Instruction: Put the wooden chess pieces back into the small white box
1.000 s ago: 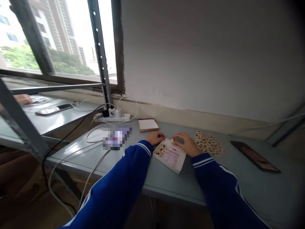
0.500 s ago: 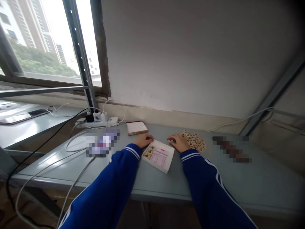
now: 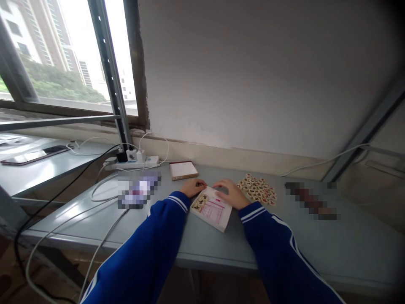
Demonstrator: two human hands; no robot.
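Note:
A shallow white box [image 3: 218, 213] with reddish-pink printed lines lies slanted on the desk before me. Round Chinese chess pieces [image 3: 200, 202] with black characters stand along its left side. At the box's far left corner my left hand [image 3: 192, 187] is closed on the edge with bent fingers. My right hand [image 3: 233, 193] reaches over the far right part of the box, thumb and fingers curled towards each other; what is between the fingertips cannot be made out. A loose pile of chess pieces [image 3: 257, 190], some red, some black, spreads just right of that hand.
Behind the box lies a brown-edged box lid [image 3: 184, 170]. A power strip [image 3: 136, 162] with chargers and loose cables [image 3: 104, 236] occupies the left side. Blurred-out items sit on the left and right of the desk [image 3: 284, 240]. The wall [image 3: 253, 84] rises behind.
My right hand has moved left from beside the pile to over the box; the black-marked piece seen at its fingertips is no longer visible there. My left hand stays at the box corner.

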